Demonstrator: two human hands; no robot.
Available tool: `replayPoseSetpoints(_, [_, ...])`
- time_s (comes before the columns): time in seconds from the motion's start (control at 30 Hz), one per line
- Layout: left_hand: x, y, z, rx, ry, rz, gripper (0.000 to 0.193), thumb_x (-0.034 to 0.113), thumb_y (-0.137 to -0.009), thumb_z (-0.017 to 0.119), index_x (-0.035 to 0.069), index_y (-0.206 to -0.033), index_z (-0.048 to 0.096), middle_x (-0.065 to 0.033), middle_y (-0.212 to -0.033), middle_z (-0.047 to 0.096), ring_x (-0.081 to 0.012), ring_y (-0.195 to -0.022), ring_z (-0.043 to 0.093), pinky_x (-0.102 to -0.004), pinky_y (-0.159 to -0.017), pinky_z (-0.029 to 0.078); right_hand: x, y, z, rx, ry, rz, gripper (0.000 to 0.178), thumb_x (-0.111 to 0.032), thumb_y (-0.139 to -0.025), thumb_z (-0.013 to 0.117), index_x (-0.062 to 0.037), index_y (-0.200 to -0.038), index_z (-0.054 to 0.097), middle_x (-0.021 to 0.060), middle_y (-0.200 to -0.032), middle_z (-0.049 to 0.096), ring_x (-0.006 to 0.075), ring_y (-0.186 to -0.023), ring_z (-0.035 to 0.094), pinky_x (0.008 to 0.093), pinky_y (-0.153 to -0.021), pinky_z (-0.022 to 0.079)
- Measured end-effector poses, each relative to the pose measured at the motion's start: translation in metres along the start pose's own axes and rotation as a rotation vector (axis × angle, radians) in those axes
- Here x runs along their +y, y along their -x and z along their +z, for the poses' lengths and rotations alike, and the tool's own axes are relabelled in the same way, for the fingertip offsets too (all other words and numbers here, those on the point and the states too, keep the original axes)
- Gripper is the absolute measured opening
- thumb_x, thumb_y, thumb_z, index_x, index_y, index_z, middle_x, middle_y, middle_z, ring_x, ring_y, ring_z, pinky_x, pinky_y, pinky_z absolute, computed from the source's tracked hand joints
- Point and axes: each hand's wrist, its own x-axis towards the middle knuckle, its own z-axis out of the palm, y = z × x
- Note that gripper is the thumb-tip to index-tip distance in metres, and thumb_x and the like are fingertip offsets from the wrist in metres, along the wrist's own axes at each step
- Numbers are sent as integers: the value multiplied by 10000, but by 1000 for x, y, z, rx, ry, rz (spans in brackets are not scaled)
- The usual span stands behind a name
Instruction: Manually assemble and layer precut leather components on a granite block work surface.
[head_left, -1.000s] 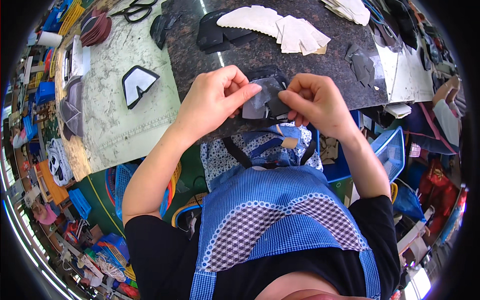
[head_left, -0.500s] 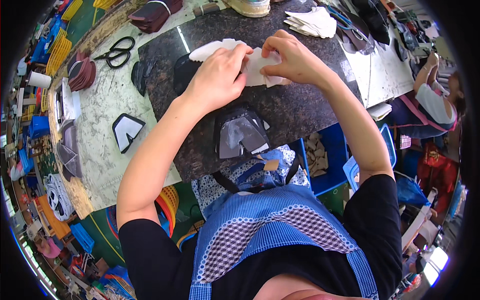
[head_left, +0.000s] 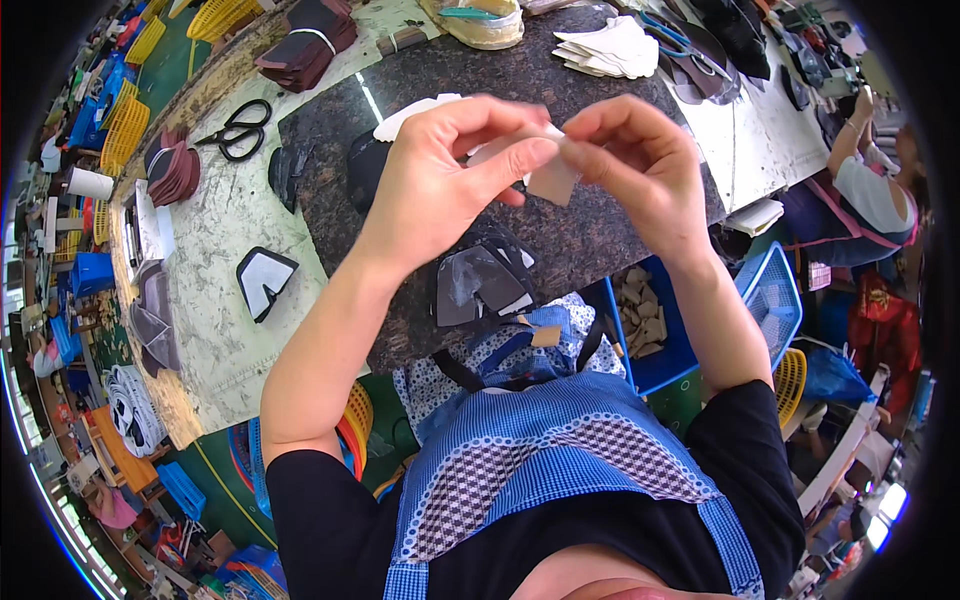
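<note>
Above the dark speckled slab [head_left: 600, 225], both my hands pinch a small tan-and-white sheet piece [head_left: 552, 184]. My left hand [head_left: 440, 165] grips its left side between thumb and fingers. Opposite, my right hand [head_left: 645, 165] pinches its upper right corner; the fingers partly cover the piece. A white piece with a notched edge [head_left: 412, 114] lies on the slab behind my left hand, next to a black piece [head_left: 368, 165]. Nearer my body sits a small pile of dark notched pieces [head_left: 470, 290], the top one smeared grey.
Black scissors [head_left: 240, 130] and a notched black-and-white piece [head_left: 266, 280] lie left. Across the back are a tied burgundy stack [head_left: 303, 50], a tub [head_left: 490, 30] and white cut pieces [head_left: 610, 50]. A blue bin [head_left: 672, 365] of tan scraps stands below; a co-worker [head_left: 870, 195] sits right.
Both hands have come up off the slab and nearer to me, the right one turning inward. The tan-and-white piece is now held in the air between them.
</note>
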Motion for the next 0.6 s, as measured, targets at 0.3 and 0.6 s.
replayPoseSetpoints(0.3, [13,39,2,-151,44,-79,444,-7,-897,742,47,-1259,490,-44,-889,656,-102,-809,669,-248,-740,572,-33,8,-2,-441,-92,377,129,-101,-908,696,22,-934,722,52,-814,711,76,-682,654,206,-636,538])
replayPoseSetpoints(0.6, [16,56,6,-355,207,-155,612,47,-785,856,55,-1299,524,-53,-931,643,-113,-790,649,-237,-629,540,-36,31,7,-735,-241,536,149,-106,-843,649,9,-777,718,60,-665,692,91,-531,637,212,-495,500])
